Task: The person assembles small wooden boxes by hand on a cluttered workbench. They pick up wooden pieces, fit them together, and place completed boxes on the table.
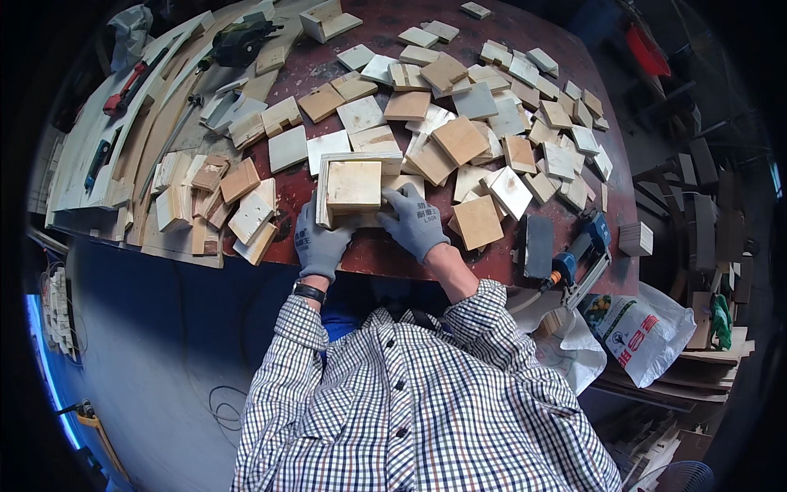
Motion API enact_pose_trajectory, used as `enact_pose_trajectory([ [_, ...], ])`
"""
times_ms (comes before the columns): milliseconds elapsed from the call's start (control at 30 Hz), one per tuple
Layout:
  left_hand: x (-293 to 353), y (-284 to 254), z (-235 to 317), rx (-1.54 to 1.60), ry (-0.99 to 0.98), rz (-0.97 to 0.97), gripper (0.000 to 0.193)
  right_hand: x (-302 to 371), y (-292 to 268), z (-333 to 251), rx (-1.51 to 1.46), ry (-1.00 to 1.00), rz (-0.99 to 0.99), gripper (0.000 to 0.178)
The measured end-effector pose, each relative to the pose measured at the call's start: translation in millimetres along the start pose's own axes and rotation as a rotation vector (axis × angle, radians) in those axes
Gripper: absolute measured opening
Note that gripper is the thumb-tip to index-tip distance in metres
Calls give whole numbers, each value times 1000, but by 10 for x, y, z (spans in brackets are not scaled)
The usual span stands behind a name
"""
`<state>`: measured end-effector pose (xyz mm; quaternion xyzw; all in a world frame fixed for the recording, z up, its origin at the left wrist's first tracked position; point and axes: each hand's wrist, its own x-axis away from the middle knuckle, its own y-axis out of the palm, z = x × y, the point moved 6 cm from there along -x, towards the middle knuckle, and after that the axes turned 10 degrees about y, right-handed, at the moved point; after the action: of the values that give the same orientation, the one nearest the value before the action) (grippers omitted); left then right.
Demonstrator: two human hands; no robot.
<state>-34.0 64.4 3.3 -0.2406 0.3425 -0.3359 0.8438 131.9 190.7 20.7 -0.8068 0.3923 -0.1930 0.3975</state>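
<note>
Both gloved hands press on one pale square plywood block [353, 187] seated inside a shallow open wooden frame [321, 190] near the front edge of the dark red round worktable [385, 256]. Left hand [318, 240], grey knit glove, fingers flat against the frame's near left corner, thumb on its side; not curled round anything, just bracing. Right hand [414, 220], same glove, fingertips laid against the block's right edge, pushing in; fingers together, not wrapped round it. A black wristband [310, 291] shows above the left checked sleeve.

Edges: the frame sits close to the table's near rim, a narrow bare strip of red surface between it and the drop. Left of the frame, a heap of pale wood offcuts [215, 199] crowds in, just beside the left hand. Right of the hand, one tan square board [477, 221] lies near, then a dark grey rectangular block [538, 245]. One blue pneumatic nail gun [580, 250] rests at the right rim, partly overhanging.

Behind the frame, loose square wood tiles [459, 115] cover most of the table, overlapping; too many and too stacked to count exactly. One red-handled clamp [127, 87] and one dark green power tool [240, 43] lie far left.
</note>
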Motion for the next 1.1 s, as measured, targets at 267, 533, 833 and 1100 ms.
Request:
enact_pose_trajectory([
  [267,-19,-16,-38,139,-54,23,52,53,-50,-53,34,-92,23,43],
  [533,32,-10,-65,204,-112,13,50,21,-34,-71,37,38,53,38],
  [833,209,-121,-194,75,-76,-48,51,137,80,-91,64,-36,209,45],
  [1100,384,-160,-339,-195,56,-116,61,172,41,-75,64,-12,179,46],
])
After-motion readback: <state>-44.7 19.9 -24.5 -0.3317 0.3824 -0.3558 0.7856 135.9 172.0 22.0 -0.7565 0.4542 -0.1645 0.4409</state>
